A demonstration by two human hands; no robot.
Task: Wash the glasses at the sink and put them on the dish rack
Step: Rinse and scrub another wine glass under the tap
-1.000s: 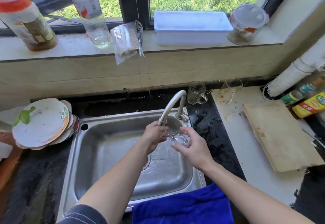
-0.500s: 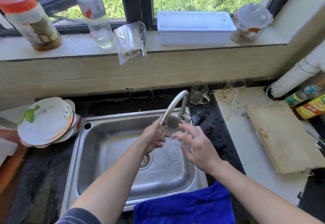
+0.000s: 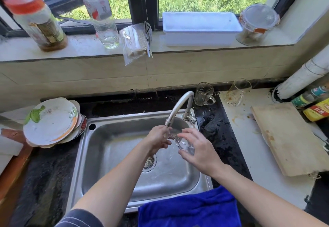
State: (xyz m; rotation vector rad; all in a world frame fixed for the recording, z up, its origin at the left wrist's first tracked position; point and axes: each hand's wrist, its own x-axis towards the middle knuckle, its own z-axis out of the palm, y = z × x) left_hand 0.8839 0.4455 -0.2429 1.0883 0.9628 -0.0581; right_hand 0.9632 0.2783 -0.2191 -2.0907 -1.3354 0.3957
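Holding a glass [image 3: 184, 145] over the sink [image 3: 80, 155] below the tap [image 3: 178, 105], my right hand [image 3: 200, 153] curls its fingers round it. My left hand [image 3: 158, 139] is at its mouth, fingers loosely bent; whether they grip, I cannot tell. Two handled glasses [image 3: 203, 94] sit on the bench [image 3: 245, 137] behind.

Glasses: three, namely held glass [image 3: 184, 144], ribbed glass [image 3: 203, 94], plain glass [image 3: 237, 92]. Sink [image 3: 80, 155]: one. Cutting board [image 3: 288, 137]: one.

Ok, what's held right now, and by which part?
The right hand grips a small clear glass round its body, under the curved metal tap. The left hand is at its rim; whether it grips cannot be told.
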